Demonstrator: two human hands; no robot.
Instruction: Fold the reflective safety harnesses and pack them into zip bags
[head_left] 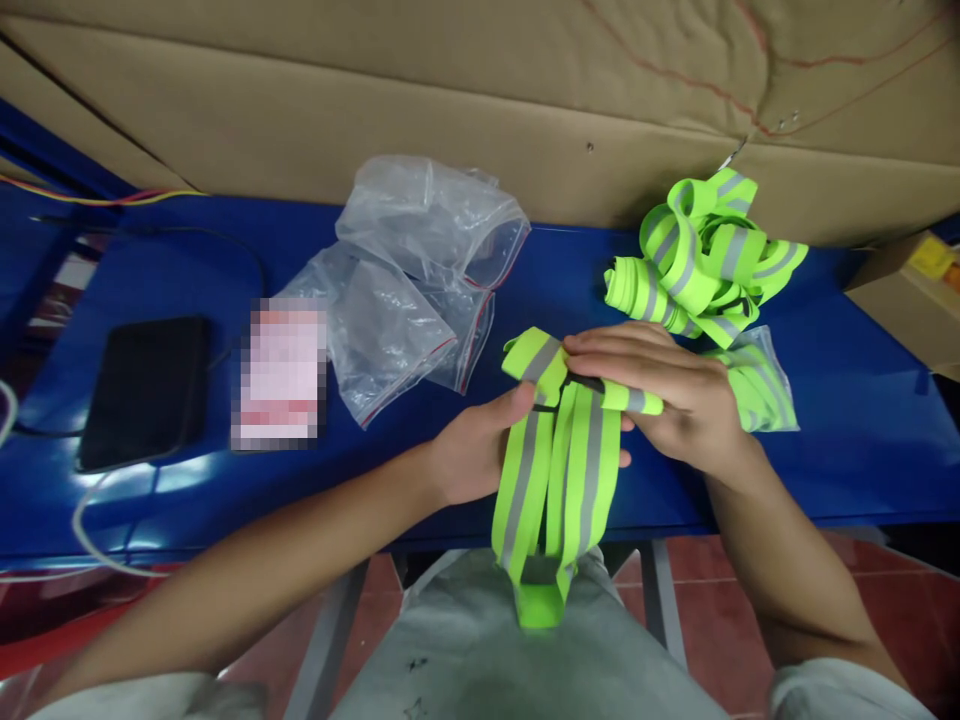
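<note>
A neon yellow-green reflective strap with grey stripes and black buckles hangs in loops between my hands, over the table's front edge. My left hand grips it from the left, thumb on top near a buckle. From the right, my right hand is closed on the same strap, its fingers laid across the upper folds and fingertips showing beneath. Beyond my right hand lies a tangled heap of similar straps. Partly behind that wrist is a clear bag with a folded strap inside.
Clear zip bags with red seals lie at the back centre of the blue table. To their left are a blurred-out pink item and a black device with cables. A cardboard box stands far right; a brown panel closes the back.
</note>
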